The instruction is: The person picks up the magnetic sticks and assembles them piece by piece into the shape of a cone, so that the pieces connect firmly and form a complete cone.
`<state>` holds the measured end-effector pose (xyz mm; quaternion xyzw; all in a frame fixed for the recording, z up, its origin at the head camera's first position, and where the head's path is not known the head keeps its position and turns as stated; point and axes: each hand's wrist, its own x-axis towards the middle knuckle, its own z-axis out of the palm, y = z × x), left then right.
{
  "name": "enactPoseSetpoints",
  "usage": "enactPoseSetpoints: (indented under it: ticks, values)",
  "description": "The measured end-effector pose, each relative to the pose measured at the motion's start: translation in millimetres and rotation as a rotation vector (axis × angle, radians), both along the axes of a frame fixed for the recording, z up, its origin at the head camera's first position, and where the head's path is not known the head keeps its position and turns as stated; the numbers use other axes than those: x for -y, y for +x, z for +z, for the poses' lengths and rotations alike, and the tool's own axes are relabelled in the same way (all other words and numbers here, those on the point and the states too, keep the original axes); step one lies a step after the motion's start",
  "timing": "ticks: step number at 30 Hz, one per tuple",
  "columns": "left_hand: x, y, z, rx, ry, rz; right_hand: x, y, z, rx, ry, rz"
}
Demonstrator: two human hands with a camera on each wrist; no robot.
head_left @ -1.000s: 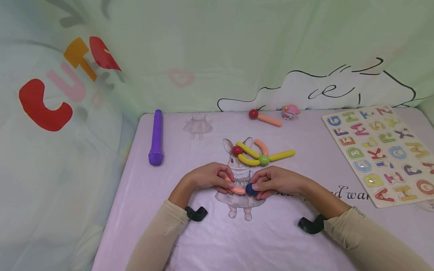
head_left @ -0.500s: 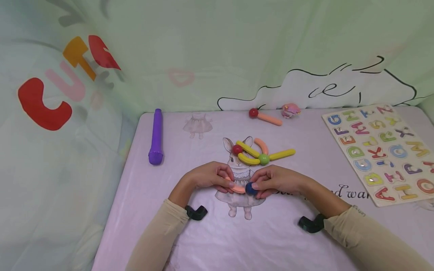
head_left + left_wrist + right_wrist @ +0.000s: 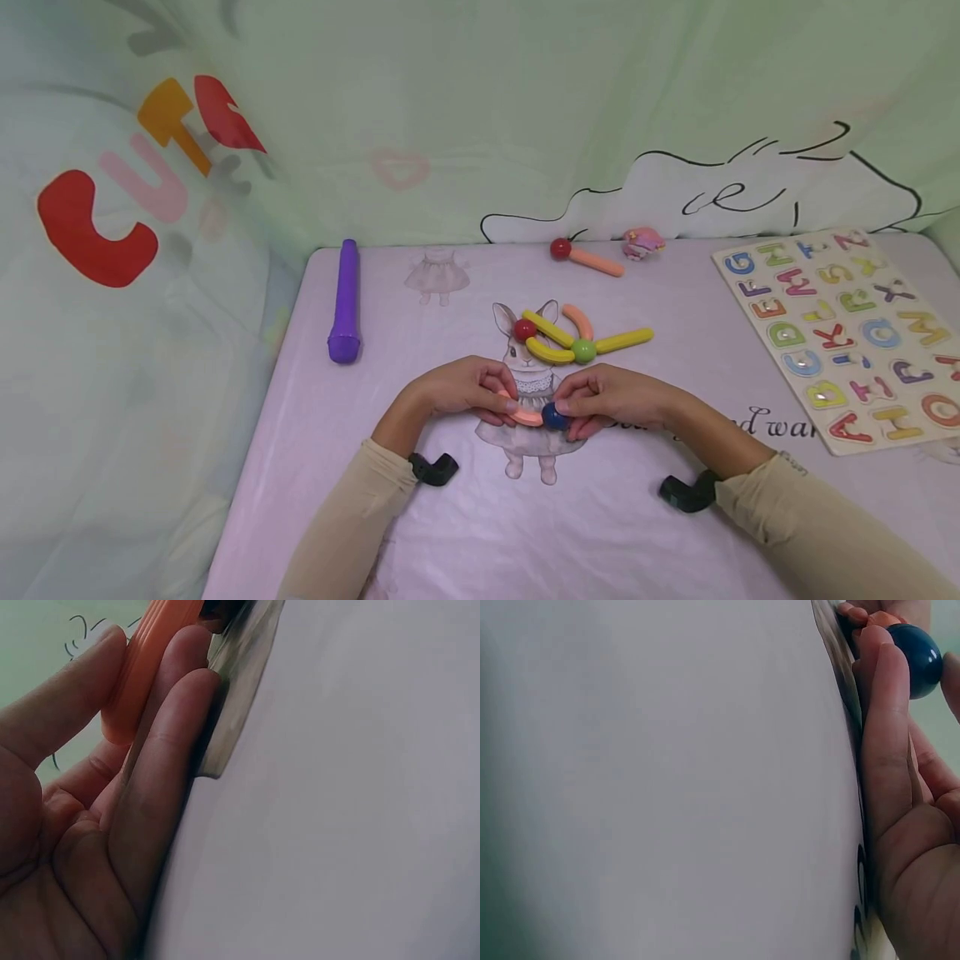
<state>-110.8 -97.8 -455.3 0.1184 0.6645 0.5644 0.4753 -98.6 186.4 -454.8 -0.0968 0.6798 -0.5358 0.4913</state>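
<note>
My left hand (image 3: 472, 389) pinches a curved orange stick (image 3: 528, 417) between thumb and fingers; in the left wrist view the ribbed orange stick (image 3: 154, 664) stands against the thumb. My right hand (image 3: 609, 398) holds a dark blue ball (image 3: 555, 416), whose glossy side shows in the right wrist view as a blue ball (image 3: 919, 661). The stick's right end meets the ball. Just beyond the hands lies a joined piece of yellow sticks (image 3: 624, 340), a green ball (image 3: 583, 351), a red ball (image 3: 524, 330) and another curved orange stick (image 3: 578, 320).
A purple toy microphone (image 3: 345, 304) lies at the left. Toward the back are a red ball with a straight orange stick (image 3: 596, 263) and a small pink toy (image 3: 642, 242). An alphabet puzzle board (image 3: 840, 333) lies at the right. Fabric walls (image 3: 420, 108) rise behind the table.
Both hands stay nearly in place, still holding the stick and ball end to end. The right fingers shift slightly on the ball, so more of it shows.
</note>
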Motion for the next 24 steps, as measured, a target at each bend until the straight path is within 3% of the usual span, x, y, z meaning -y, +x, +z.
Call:
enactPoseSetpoints:
  ticks: [7,18,21,24]
  values:
    - [2.0,-1.8,-3.1,0.043,0.021,0.023,1,0.9,-1.2,-0.006,-0.009,0.011]
    - [7.3,-2.7,-6.6,0.054,0.059,0.019,-2,1.9,-1.7,0.043,-0.025,-0.033]
    - [8.1,-3.2,-7.5,0.052,0.058,0.022,-1,1.9,2.2,-0.006,0.003,-0.012]
    - [8.3,-3.5,-7.5,0.055,0.060,0.023,-1,1.2,13.1,-0.138,0.064,0.017]
